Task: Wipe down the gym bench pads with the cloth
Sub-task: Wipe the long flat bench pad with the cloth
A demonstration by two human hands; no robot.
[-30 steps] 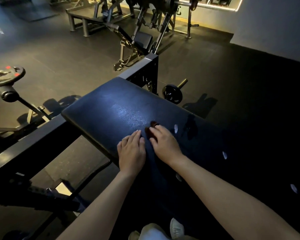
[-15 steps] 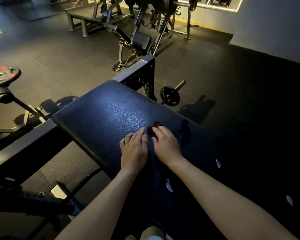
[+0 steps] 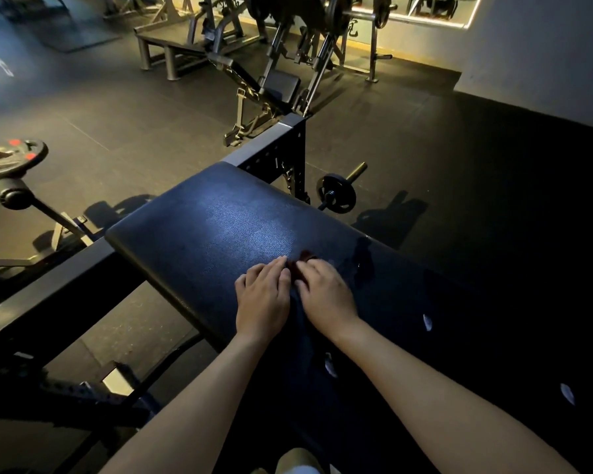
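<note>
Now | left hand (image 3: 262, 299), right hand (image 3: 326, 295): flat, fingers straight, gripping nothing | both press small dark red cloth (image 3: 303, 261) onto wide dark blue leathery bench pad (image 3: 220, 227) near its left edge, likely to rub hard.

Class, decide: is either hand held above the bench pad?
No, the left hand and the right hand both rest on the bench pad, side by side.

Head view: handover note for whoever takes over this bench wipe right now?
Left hand: open, flat on the bench pad.
Right hand: open, pressing beside it, the two nearly touching.
Cloth: likely the dark red bit between the fingertips; the rest is lost in dim light.
Done: cannot tell which area is wiped.
Left: likely the pad's far end, ahead of the hands.
</note>
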